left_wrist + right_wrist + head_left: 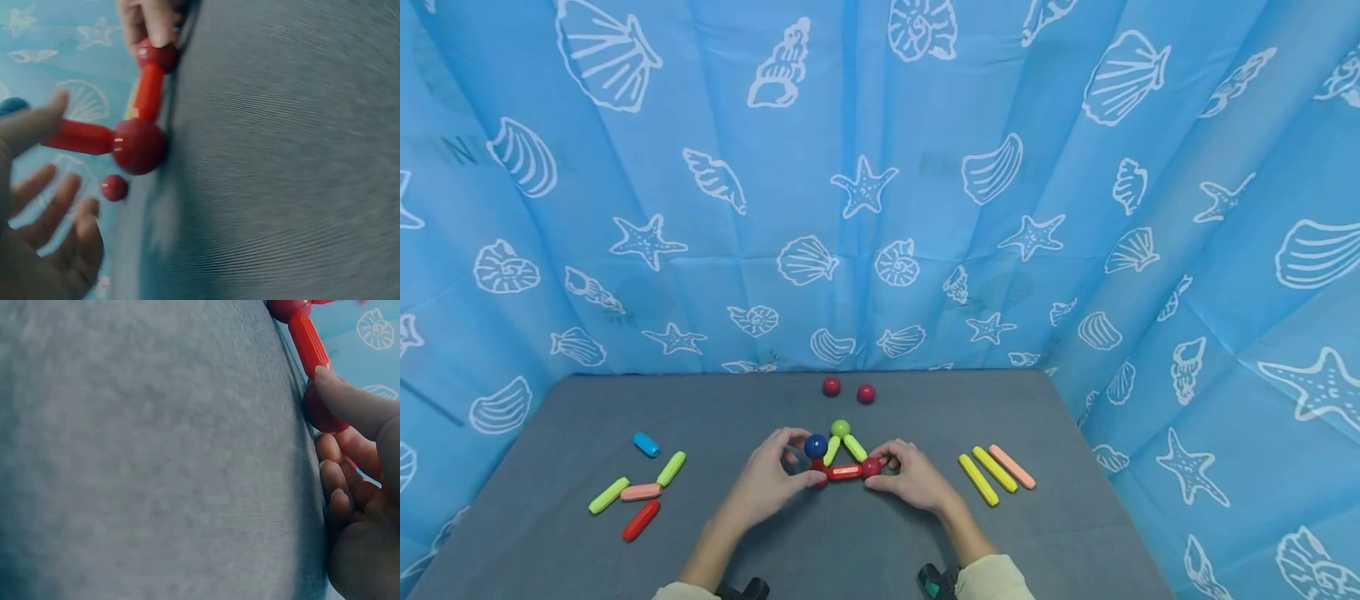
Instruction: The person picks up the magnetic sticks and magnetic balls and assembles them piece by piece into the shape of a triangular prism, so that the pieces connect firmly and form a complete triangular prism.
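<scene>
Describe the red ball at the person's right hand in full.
The red ball is round, dark red and smooth, with a slight shine suggesting plastic. It forms one corner of a triangular frame: a lying red rod joins its left side, and a yellow-green rod slants down to it from behind. The right hand pinches it between thumb and fingers, partly hiding it. It sits low at the grey tabletop; whether it touches the cloth is unclear.

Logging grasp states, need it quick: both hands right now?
Left hand: open, fingers spread beside the glossy red upright rod, no grip visible.
Right hand: closed, pinching a glossy dark-red ball.
</scene>
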Demonstrator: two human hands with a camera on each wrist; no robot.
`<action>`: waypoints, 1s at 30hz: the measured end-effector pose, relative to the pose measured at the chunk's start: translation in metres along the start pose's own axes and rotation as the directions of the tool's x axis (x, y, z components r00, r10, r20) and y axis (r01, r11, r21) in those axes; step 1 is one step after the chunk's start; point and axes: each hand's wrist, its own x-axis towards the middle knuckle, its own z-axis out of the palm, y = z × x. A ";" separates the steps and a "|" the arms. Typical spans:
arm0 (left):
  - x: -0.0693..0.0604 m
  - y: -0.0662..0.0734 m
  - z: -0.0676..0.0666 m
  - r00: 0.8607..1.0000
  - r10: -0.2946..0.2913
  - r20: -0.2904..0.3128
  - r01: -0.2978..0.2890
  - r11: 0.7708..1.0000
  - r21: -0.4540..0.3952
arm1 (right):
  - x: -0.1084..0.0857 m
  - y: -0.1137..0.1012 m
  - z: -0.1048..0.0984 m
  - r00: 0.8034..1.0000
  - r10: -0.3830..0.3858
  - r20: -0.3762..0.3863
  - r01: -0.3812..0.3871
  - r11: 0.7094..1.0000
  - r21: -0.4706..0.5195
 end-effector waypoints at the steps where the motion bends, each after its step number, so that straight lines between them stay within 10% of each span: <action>1: 0.001 -0.003 0.003 1.000 -0.027 0.015 0.026 0.999 0.031 | 0.000 0.000 0.000 1.000 0.003 0.001 -0.003 1.000 -0.004; 24: 0.032 -0.008 0.027 1.000 -0.002 -0.010 0.002 0.999 0.040 | 0.001 0.003 -0.001 0.997 -0.021 -0.076 0.024 0.999 0.042; 30: 0.017 -0.016 0.002 0.991 0.025 -0.132 -0.012 0.996 0.093 | 0.001 0.003 0.003 0.994 -0.054 -0.093 0.057 0.998 0.030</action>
